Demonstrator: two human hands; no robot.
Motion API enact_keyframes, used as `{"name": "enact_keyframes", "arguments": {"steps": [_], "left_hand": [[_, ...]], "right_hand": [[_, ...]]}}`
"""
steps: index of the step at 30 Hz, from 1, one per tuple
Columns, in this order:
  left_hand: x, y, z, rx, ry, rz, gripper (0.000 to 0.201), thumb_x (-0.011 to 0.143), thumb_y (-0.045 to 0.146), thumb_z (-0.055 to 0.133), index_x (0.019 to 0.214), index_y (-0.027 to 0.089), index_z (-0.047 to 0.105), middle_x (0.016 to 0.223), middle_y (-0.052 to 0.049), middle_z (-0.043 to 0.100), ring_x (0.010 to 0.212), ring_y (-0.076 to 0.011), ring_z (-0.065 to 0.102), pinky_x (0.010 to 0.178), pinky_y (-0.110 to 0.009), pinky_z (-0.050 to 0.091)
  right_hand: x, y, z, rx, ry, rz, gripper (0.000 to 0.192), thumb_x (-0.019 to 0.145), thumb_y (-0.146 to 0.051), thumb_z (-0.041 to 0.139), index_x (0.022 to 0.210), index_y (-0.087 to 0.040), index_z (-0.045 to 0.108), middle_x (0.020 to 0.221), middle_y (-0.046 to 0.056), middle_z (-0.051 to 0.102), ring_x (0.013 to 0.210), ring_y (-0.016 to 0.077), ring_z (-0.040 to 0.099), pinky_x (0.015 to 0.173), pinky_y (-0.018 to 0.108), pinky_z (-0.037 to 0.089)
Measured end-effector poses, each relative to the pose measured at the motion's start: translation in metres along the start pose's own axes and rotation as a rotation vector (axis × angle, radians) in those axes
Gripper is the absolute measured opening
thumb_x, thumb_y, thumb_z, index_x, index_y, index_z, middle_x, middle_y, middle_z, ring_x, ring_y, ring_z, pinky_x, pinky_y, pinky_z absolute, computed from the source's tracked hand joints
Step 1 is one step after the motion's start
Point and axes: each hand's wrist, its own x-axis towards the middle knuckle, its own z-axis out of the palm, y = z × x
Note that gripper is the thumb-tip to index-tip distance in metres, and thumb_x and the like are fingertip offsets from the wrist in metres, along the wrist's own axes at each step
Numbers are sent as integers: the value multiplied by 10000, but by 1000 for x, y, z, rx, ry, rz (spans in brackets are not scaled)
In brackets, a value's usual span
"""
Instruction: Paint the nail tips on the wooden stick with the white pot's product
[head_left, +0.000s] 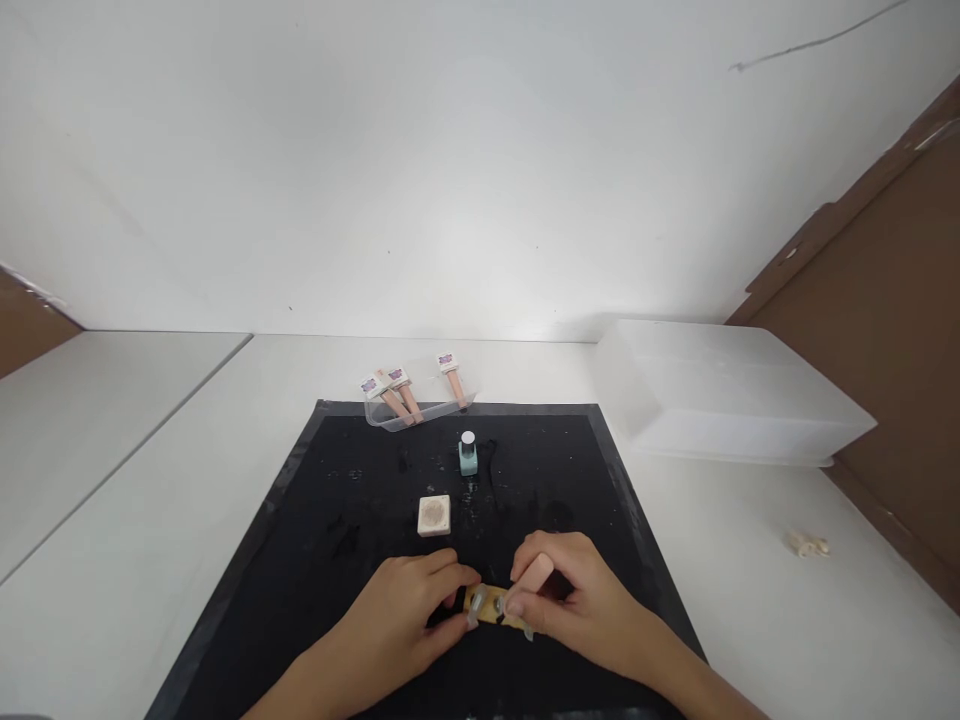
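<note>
My left hand (pixel 409 610) and my right hand (pixel 574 595) meet over the near part of a black mat (pixel 337 520). Together they pinch a small tan strip (pixel 491 605) that carries several pale fake nails. My right hand also has a pink, stick-like piece (pixel 534 573) under its fingers, pointing at the strip. A small beige square block (pixel 434 515) lies just beyond my left hand. Farther back stands a little mint-green bottle (pixel 468 455) with a white cap.
A clear shallow tray (pixel 420 398) with three pink sticks sits at the mat's far edge. A large translucent plastic box (pixel 720 395) stands at the right. A small pale crumpled bit (pixel 807 543) lies on the white table at right. A white wall rises behind.
</note>
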Motion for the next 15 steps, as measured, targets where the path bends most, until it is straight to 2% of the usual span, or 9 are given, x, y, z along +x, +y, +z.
{"name": "enact_keyframes", "arguments": {"steps": [3,7,12,15], "left_hand": [[0,0,1,-4,7,6,196,844,203,576,1027,255,621,782,27,616,635,-121,587,538,-207,357],[0,-1,3,-6,4,9,208,836,195,580,1029,260,624,779,29,611,633,-118,580,529,-200,351],[0,-2,2,-3,0,-3,213,823,188,593,1023,251,629,773,31,610,572,-103,542,501,-196,336],[1,-2,2,-4,-3,-2,205,832,196,587,1027,244,629,775,25,613,593,-108,559,502,-195,340]], "right_hand": [[1,-1,0,-88,-26,-16,201,857,-304,598,694,-192,557,630,-26,546,526,106,473,500,219,353],[3,-2,1,-143,30,-17,181,854,-277,593,701,-187,558,629,-24,531,532,109,473,503,222,351],[2,-2,1,-70,137,-3,162,847,-258,577,706,-190,535,592,-35,500,497,105,435,478,224,345],[2,-1,1,-3,70,-11,192,832,-262,588,668,-196,514,552,-45,486,476,102,438,466,218,349]]}}
